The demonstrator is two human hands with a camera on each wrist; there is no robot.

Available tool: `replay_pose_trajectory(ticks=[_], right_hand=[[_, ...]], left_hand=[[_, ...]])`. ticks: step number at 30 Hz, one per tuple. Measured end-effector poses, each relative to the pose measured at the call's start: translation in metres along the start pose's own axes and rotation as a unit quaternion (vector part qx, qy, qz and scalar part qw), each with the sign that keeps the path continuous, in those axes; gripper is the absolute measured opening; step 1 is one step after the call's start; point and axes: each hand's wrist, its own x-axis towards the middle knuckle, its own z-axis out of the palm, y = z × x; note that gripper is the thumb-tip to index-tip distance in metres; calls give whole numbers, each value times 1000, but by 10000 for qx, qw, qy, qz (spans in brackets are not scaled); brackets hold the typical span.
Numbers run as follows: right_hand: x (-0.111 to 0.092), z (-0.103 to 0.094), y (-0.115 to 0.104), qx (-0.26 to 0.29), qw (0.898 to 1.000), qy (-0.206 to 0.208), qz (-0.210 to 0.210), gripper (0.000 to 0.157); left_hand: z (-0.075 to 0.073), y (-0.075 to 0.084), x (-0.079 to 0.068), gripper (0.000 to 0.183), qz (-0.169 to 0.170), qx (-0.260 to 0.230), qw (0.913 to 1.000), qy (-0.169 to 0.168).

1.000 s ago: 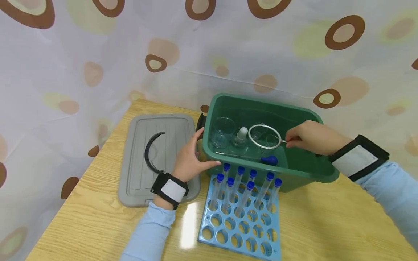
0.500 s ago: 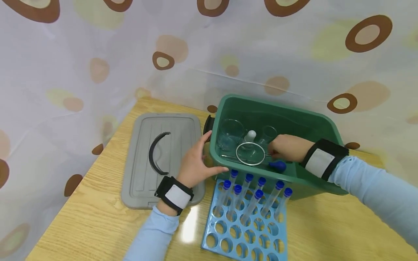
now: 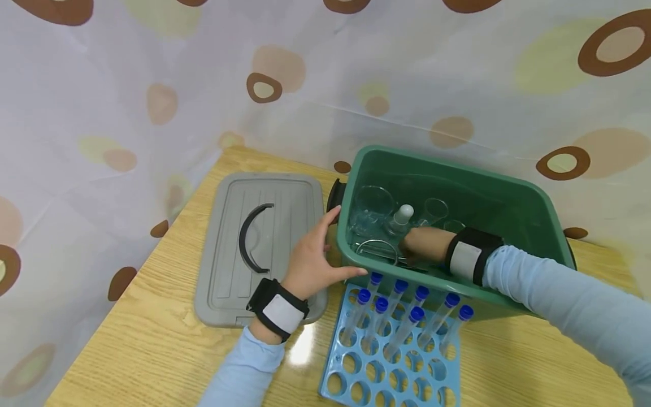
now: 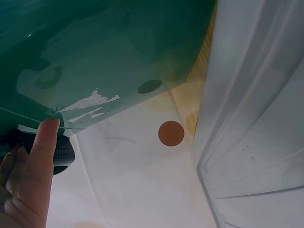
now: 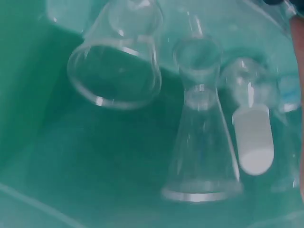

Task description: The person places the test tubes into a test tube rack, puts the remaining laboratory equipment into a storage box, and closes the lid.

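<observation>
My right hand [image 3: 427,243] reaches down into the green bin [image 3: 458,161], its fingers by the handle of a thin metal ring [image 3: 374,241] low near the front left wall. The fingertips are hidden behind the hand. My left hand [image 3: 317,260] spans the bin's near left corner, thumb along the front rim and forefinger at the left rim. In the left wrist view a straight finger [image 4: 43,152] lies against the green wall beside a black handle [image 4: 65,154]. Under my right wrist are a clear conical flask [image 5: 202,142], a wide glass vessel [image 5: 114,71] and a white-capped glass piece [image 5: 254,142].
A grey lid [image 3: 224,254] with a black handle lies left of the bin. Against the bin's front stands a blue rack [image 3: 346,376] with several blue-capped test tubes [image 3: 402,333]. A glass beaker [image 3: 373,198] is at the bin's left end. A patterned cloth [image 3: 203,68] hangs behind.
My right hand moves left and down into the bin, and the metal ring goes from above the glassware to the front left. My left hand stays at the corner. The view shifts slightly.
</observation>
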Motion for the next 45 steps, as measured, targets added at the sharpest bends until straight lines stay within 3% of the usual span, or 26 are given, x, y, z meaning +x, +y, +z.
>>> replay_pose_trajectory(ticks=[7,22,31,35,40,42,45], right_hand=[[11,10,2,-261,9997,31,-23,23],[18,18,6,-275,9993,228,-146,24],[23,12,4,-264,9994,-74,218,29],[21,4,2,-373,9981,-200,456,17],[-8,-23,-6,-243,9952,605,735,16],[-33,-38,-12,-108,9903,1085,859,14],[-76,-52,-22,66,9782,1717,1166,14]], left_hand=[[-2,3,-1,106,113,-56,9999,90],[-4,11,5,106,346,-95,9993,103],[-5,11,7,106,358,-63,9993,114],[-3,8,5,105,301,99,9994,113],[-5,3,-2,105,140,272,9994,-157],[-13,5,-8,101,45,431,9989,-186],[-35,3,-20,92,-407,878,9953,34]])
